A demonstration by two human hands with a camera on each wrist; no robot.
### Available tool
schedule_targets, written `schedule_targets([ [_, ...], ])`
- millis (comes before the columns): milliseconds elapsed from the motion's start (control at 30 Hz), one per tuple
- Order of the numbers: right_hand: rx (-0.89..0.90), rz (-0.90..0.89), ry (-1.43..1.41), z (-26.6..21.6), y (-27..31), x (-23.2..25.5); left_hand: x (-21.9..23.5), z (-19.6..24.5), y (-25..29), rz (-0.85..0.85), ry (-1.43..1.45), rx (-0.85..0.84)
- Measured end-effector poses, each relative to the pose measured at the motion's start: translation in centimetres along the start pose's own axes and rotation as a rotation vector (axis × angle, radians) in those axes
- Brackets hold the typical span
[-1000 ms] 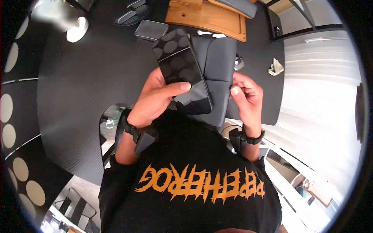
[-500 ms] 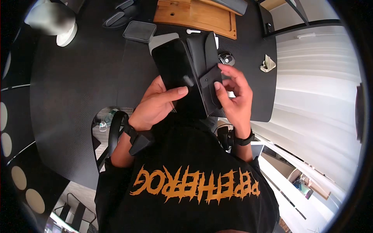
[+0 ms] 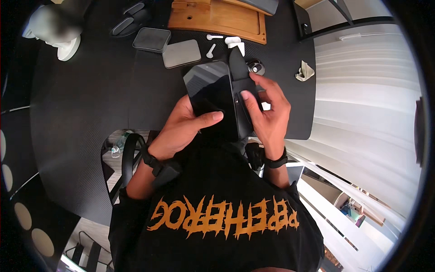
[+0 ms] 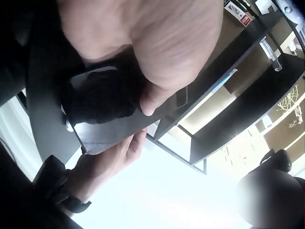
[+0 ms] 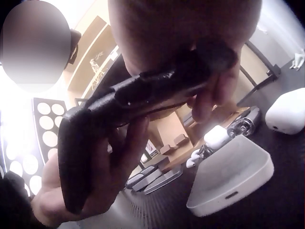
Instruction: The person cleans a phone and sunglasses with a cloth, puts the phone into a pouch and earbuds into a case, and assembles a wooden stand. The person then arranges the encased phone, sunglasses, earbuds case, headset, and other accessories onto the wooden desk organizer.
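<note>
A glossy black phone point(image 3: 210, 99) sits in my left hand point(image 3: 176, 124), thumb across its screen and fingers underneath. Along the phone's right long side is a black leather wallet-style cover point(image 3: 244, 86) with a small round stud. My right hand point(image 3: 272, 104) grips this cover at its outer edge, thumb on the near face and fingers behind. In the right wrist view the folded leather point(image 5: 138, 93) is seen edge-on between both hands. The left wrist view shows the phone's screen point(image 4: 102, 95) under the left thumb.
On the dark table point(image 3: 81, 113) ahead lie a black rectangular case point(image 3: 152, 40), a grey flat case point(image 3: 182, 53), white earbuds point(image 3: 210, 51), a white earbud case point(image 3: 232, 41) and a wooden tray point(image 3: 217, 20). A crumpled cloth point(image 3: 305, 71) is at the right.
The cover, spread wide to the right before, now shows as a narrower folded strip against the phone. My right hand has come closer to the left hand, moving with the cover.
</note>
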State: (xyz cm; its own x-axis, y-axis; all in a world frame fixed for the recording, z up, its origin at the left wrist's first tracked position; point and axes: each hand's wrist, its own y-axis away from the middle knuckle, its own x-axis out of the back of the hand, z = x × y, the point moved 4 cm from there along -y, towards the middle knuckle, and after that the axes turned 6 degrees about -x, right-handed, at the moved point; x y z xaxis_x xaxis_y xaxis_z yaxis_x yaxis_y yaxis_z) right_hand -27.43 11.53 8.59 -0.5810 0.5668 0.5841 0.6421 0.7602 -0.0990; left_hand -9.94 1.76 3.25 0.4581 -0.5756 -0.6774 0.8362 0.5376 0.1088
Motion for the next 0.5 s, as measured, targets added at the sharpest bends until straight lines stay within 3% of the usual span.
schedule_targets([
  [100, 0.092, -0.062, -0.048, -0.4, 0.0, 0.2, 0.0, 0.2, 0.0, 0.031, 0.02, -0.002],
  [233, 0.085, -0.084, -0.074, -0.3, 0.2, 0.2, 0.3, 0.4, 0.1, 0.087, 0.019, -0.005],
  [500, -0.164, -0.062, -0.347, 2.1, 0.5, 1.7, 0.8, 0.7, 0.1, 0.161, -0.084, -0.036],
])
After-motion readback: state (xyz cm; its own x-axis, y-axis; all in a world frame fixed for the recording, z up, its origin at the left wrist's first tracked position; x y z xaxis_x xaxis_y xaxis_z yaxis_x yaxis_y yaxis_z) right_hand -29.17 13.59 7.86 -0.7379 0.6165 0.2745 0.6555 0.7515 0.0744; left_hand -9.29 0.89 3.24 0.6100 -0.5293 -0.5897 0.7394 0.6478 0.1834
